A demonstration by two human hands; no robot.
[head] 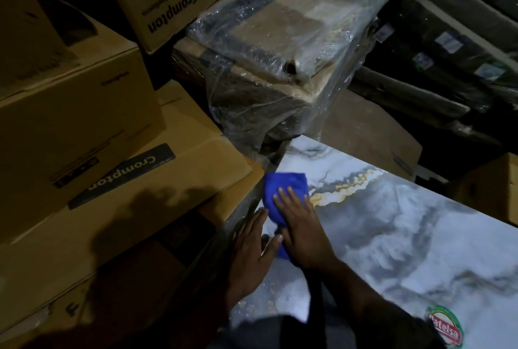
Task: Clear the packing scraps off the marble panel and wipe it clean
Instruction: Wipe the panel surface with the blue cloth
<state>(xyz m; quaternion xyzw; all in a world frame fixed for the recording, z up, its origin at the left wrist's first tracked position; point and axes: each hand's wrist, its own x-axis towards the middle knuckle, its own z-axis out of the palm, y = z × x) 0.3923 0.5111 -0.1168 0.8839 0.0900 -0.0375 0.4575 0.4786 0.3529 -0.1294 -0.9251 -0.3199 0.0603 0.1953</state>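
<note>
Marble panel [392,236] lies flat under both my palms and runs off beyond my right wrist, its pale face veined grey and gold, with a round green-and-red sticker [444,325] back near my right forearm. Past my fingertips sits a bundle wrapped in clear plastic film [280,54]; out beyond my left knuckles are stacked Crompton cartons [112,152].

On the bare stone I see no loose packing scraps, so I judge the clearing done and the wiping in hand. My right hand [301,232] lies flat, fingers straight and spread, pressing a blue cloth [283,188] onto the panel's near-left corner; most of the cloth shows ahead of my fingertips, a little behind my palm. My left hand [252,250] rests just beside it at the panel's left edge, fingers straight, steadying and gripping nothing; its thumb lies close to the right one.

Next, I think, the cloth must travel away from this corner, across the veining toward the far right side, with even pressure so it stays flat, while my left hand holds the edge down.
</note>
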